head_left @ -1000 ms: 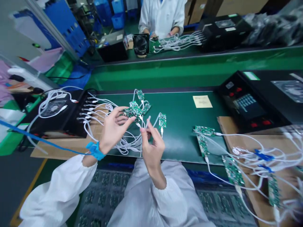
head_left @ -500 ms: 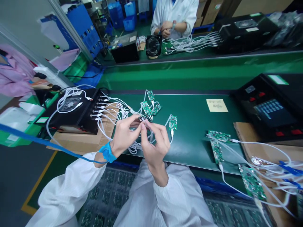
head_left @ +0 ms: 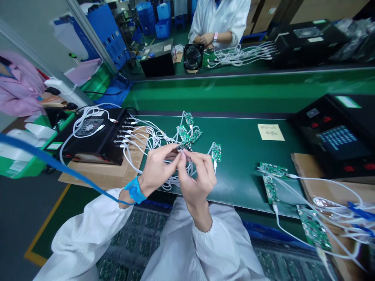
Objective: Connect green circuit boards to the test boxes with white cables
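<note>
My left hand (head_left: 158, 166) pinches a small green circuit board (head_left: 184, 146) by its edge, over the bench. Fingers closed, my right hand (head_left: 197, 175) meets it at the near edge of that board. A whitish bit between the fingertips looks like a white cable plug (head_left: 182, 152), mostly hidden. Just beyond the hands lie several boards (head_left: 184, 134) with white cables joined to them. To the right of my right hand another board (head_left: 216, 151) has a white plug in its near end. Tangled white cables (head_left: 171, 181) run beneath my hands.
A black box (head_left: 96, 136) with several cables plugged in stands on cardboard at left. At right are a black tester with a lit screen (head_left: 336, 136), a yellow note (head_left: 271, 132) and cabled boards (head_left: 272, 169). A blue cord (head_left: 73, 171) reaches my left wristband. Across, a person (head_left: 219, 23) has folded arms.
The whole view has shifted slightly, so the bench and hands appear a little further right. Both hands keep their pinch at the same board.
</note>
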`<state>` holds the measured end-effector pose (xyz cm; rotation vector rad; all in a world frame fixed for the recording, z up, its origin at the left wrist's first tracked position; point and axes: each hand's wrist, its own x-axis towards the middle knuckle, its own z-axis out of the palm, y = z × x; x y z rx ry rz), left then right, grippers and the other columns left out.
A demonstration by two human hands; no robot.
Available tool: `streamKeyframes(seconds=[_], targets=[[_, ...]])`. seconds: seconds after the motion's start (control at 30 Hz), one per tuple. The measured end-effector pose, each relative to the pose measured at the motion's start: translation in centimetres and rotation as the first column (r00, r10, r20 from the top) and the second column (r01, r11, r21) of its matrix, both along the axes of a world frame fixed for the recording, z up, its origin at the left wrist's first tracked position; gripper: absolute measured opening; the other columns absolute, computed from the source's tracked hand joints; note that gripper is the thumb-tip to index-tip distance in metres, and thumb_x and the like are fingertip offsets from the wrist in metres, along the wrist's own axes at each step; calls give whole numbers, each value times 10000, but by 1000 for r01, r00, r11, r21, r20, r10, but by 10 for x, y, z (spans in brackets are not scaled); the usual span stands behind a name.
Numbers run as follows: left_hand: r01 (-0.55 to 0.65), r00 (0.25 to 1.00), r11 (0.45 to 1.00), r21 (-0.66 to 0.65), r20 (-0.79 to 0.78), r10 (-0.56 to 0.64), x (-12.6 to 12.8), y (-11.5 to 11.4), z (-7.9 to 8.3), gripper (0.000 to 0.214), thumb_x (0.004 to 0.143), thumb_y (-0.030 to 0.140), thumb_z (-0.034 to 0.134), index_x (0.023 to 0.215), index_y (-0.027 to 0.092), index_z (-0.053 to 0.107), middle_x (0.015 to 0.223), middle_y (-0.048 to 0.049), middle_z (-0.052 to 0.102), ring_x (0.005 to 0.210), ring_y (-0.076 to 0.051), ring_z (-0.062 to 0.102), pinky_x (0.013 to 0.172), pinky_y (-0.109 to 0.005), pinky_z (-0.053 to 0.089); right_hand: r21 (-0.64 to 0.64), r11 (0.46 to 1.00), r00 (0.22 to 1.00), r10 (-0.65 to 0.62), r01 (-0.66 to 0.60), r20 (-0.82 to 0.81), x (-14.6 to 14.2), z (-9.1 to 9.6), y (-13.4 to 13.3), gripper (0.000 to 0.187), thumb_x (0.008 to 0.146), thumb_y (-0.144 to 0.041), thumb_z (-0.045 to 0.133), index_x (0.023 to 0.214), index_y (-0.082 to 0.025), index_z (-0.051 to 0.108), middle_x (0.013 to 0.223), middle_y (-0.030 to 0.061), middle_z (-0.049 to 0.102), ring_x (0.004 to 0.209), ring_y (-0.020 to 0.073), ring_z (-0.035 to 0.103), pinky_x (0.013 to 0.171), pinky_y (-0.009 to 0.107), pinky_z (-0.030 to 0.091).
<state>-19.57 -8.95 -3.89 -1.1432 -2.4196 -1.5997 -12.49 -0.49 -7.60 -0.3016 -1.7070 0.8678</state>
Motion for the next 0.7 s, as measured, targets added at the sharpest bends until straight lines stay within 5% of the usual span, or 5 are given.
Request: streamKeyframes(seconds=[0.7], targets=[[82,987,994,-74,-133,-91,3,3,8,151,939,200,605,1021,191,731,945,-44,770,813,-165,737,761,-249,611,54,996,997,-65,67,-30,0,-1,5,190,951,-127,654,1100,-232,705,922,35,705,830,148,699,745,305,599]])
